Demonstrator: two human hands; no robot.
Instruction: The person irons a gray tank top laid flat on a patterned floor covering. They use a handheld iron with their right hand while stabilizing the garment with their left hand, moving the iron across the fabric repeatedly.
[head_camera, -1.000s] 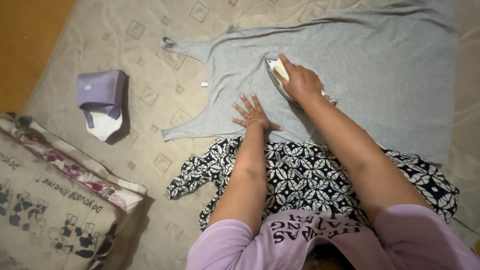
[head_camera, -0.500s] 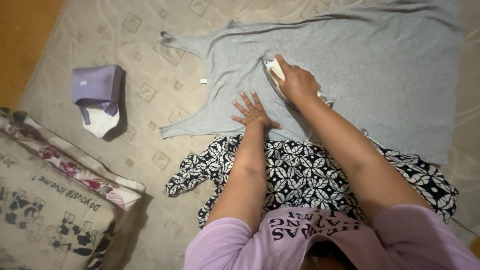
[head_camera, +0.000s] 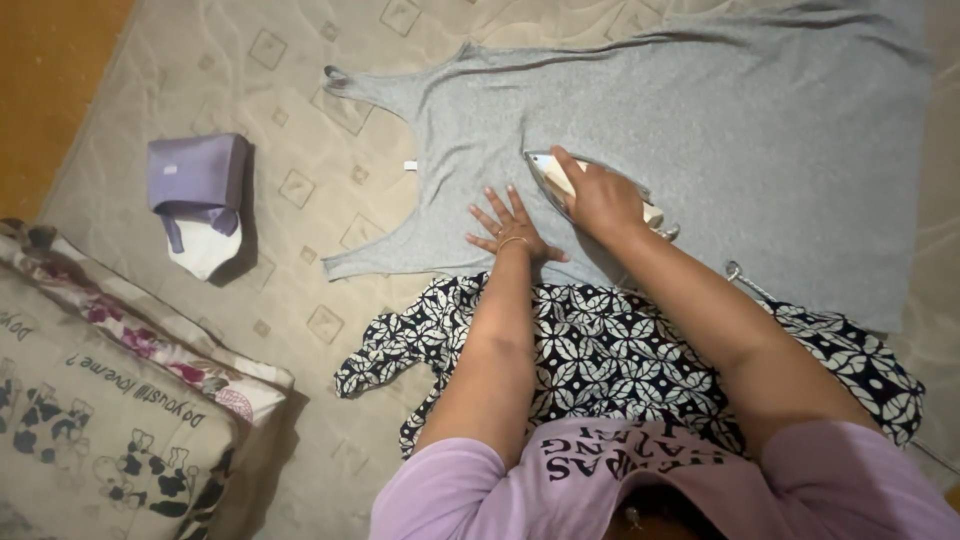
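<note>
Fingers (head_camera: 492, 212) of the left hand (head_camera: 510, 228) lie spread on a grey knit sleeveless garment (head_camera: 700, 130), just left of the white-and-metal iron (head_camera: 590, 192) gripped by the right hand (head_camera: 600, 198); a slip could scorch them.

A matt grey knit top (head_camera: 700, 130) lies on a quilted beige mattress (head_camera: 300, 290) with faint sheen; the iron (head_camera: 560, 180) shows shiny metal and cream plastic, beside smooth patterned black-and-white cloth (head_camera: 600, 350).
</note>
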